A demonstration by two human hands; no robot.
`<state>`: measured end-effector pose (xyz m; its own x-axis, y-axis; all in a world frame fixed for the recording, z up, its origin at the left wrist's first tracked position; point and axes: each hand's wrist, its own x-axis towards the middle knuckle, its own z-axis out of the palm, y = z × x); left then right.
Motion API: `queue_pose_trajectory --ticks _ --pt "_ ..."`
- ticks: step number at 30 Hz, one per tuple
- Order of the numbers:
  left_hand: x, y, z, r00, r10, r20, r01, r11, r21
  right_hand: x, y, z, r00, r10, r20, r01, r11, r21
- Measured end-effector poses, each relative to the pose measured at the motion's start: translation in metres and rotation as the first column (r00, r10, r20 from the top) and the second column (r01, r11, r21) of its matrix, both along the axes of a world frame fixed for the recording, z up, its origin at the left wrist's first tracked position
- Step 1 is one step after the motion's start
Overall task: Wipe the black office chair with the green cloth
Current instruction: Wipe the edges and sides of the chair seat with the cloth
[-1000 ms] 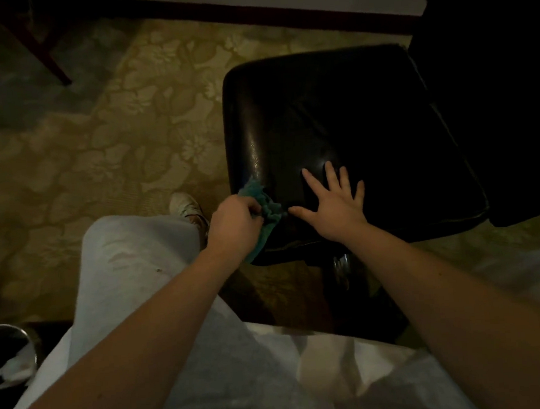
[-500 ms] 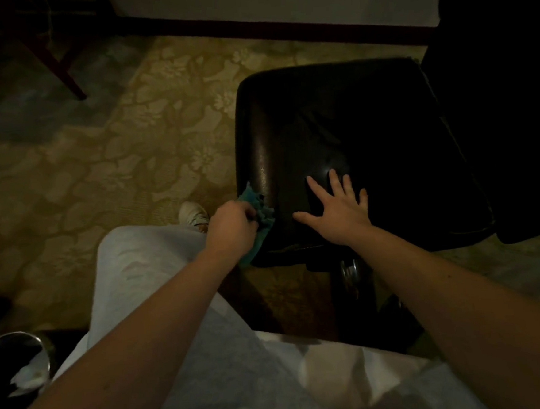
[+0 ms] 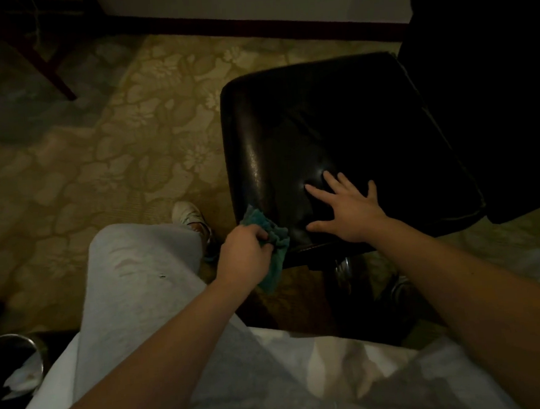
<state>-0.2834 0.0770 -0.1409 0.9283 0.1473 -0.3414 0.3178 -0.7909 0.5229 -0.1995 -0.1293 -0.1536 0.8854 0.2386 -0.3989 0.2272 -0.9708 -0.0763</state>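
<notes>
The black office chair (image 3: 337,129) stands in front of me with its glossy leather seat facing up; its dark backrest fills the right edge. My left hand (image 3: 243,254) grips the crumpled green cloth (image 3: 273,245) against the seat's near left corner, and part of the cloth hangs below the seat edge. My right hand (image 3: 349,208) lies flat on the near part of the seat with fingers spread, just right of the cloth.
Patterned yellow-green carpet (image 3: 100,171) covers the floor. My knee in grey trousers (image 3: 139,277) and a white shoe (image 3: 188,215) sit left of the chair. A metal bin (image 3: 14,366) holding white paper is at bottom left. Dark wooden furniture legs (image 3: 51,69) stand at top left.
My left hand has slid the cloth from beside my right thumb to the seat's near left corner. The right hand stays flat on the seat. The camera view shifted slightly.
</notes>
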Motion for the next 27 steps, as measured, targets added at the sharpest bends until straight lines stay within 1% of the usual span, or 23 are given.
queue_pose_trajectory --ticks 2,5,9,15,19,21,24,27 --pt "0.009 0.007 0.003 1.000 0.012 -0.014 -0.013 1.000 -0.004 0.001 0.002 0.004 1.000 0.000 -0.023 0.000 1.000 0.025" --pt "0.017 0.016 0.002 0.997 0.075 -0.002 -0.075 0.997 0.004 0.001 0.006 0.007 0.999 -0.004 -0.038 0.007 0.997 0.072" --pt "0.006 0.010 -0.004 0.987 0.157 0.019 -0.158 0.987 0.017 0.000 0.019 0.004 0.998 -0.054 -0.031 0.057 0.993 0.103" --pt "0.001 0.009 0.001 0.993 0.114 0.020 -0.114 0.993 -0.010 0.002 0.029 0.002 0.995 -0.100 -0.019 0.102 0.991 0.092" --pt "0.014 0.029 0.002 0.985 0.170 0.031 -0.168 0.985 -0.038 0.001 0.029 -0.002 0.994 -0.111 -0.004 0.110 0.987 0.118" --pt "0.014 0.027 0.002 0.981 0.181 0.072 -0.180 0.983 -0.019 0.001 0.029 -0.002 0.994 -0.112 -0.012 0.113 0.984 0.140" --pt "0.006 0.019 0.004 0.979 0.141 0.145 -0.141 0.990 -0.009 0.003 0.029 -0.001 0.993 -0.113 -0.020 0.115 0.984 0.138" --pt "0.002 0.025 0.009 0.988 -0.020 0.155 0.029 0.998 -0.057 0.003 0.028 -0.003 0.993 -0.115 -0.017 0.116 0.985 0.131"
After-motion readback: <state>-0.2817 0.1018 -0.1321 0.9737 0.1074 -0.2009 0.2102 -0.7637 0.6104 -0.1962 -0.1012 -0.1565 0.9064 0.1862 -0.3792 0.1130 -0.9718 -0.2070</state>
